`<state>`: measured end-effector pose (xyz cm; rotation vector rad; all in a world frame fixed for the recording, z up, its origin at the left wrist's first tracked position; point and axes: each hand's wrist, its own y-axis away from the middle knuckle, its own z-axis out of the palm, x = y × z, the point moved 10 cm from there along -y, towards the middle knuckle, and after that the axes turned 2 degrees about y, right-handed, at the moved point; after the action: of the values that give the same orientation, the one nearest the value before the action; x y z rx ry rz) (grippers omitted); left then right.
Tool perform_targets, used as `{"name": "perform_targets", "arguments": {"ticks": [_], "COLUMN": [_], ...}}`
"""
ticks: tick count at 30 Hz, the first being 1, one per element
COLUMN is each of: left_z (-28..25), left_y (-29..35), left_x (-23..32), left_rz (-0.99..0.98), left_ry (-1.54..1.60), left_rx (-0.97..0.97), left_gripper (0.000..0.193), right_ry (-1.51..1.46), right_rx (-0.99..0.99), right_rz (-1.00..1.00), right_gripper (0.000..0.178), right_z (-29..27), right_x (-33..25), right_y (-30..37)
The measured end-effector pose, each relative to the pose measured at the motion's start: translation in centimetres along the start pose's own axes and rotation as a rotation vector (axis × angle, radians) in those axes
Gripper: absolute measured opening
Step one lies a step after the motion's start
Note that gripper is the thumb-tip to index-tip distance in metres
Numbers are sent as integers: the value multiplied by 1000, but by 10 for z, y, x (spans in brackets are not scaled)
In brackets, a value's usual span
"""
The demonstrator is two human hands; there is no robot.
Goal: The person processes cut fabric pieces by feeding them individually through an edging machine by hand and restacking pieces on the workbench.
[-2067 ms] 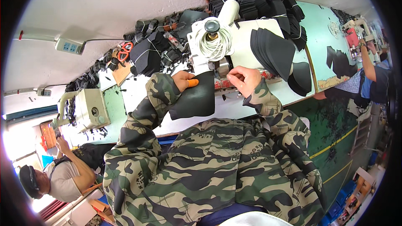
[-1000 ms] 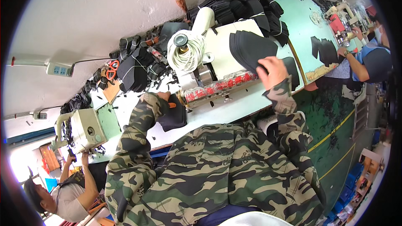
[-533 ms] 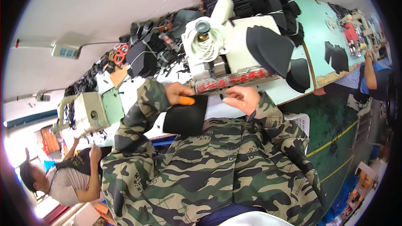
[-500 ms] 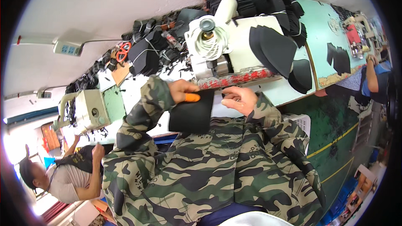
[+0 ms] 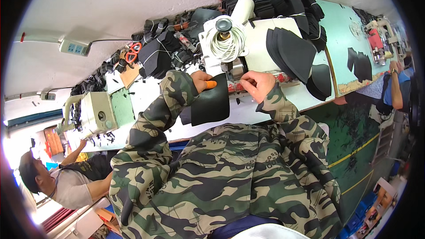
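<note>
My left hand (image 5: pixel 202 82), with an orange cover on one finger, pinches a black flexible sheet piece (image 5: pixel 212 106) by its upper part. The sheet hangs toward my body, and a second black edge shows behind it on the left. My right hand (image 5: pixel 259 85) is to the right of the sheet, apart from it, with thumb and fingers drawn together. Whatever those fingertips hold, if anything, is too small to make out. Both hands are at the near edge of a white bench machine (image 5: pixel 206 44), which carries a dark round knob (image 5: pixel 223 25) and a coil of pale cord (image 5: pixel 231 49).
Fanned black cut pieces (image 5: pixel 292 51) lie on the machine's right side. Tied black bundles (image 5: pixel 270 4) are stacked behind. Orange-handled scissors (image 5: pixel 133 52) lie at the left. Another machine (image 5: pixel 98 114) stands farther left, near a co-worker (image 5: pixel 75 186); a second person (image 5: pixel 398 84) is at the right.
Both my hands have moved up, closer to the machine. The black sheet has been raised and turned along with my left hand. My right hand's fingers have drawn closer together.
</note>
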<state>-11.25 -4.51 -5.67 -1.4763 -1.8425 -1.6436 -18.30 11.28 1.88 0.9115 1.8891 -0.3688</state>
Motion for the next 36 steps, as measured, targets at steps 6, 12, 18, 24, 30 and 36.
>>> {"name": "perform_targets", "arguments": {"ticks": [6,12,18,24,30,36], "left_z": [6,9,23,15,-67,-2], "left_y": [-12,-24,-9,-4,13,24], "left_x": [10,24,37,30,-34,-83], "left_rz": [-6,23,-311,-290,-151,-431], "left_ry": [129,243,474,373,-715,-865], "left_rx": [-69,163,40,-65,561,-89], "left_gripper": [28,25,27,23,29,51], "right_ry": [28,649,389,-74,274,638], "right_rx": [49,-40,-44,-119,831,536], "right_rz": [-106,-281,1,37,-245,-138], "right_gripper": [16,32,24,23,14,32], "right_z": [-11,-5,-20,-28,-180,-141], "right_x": [0,-25,6,22,-44,20], "right_y": [-7,-25,-5,29,73,49]}}
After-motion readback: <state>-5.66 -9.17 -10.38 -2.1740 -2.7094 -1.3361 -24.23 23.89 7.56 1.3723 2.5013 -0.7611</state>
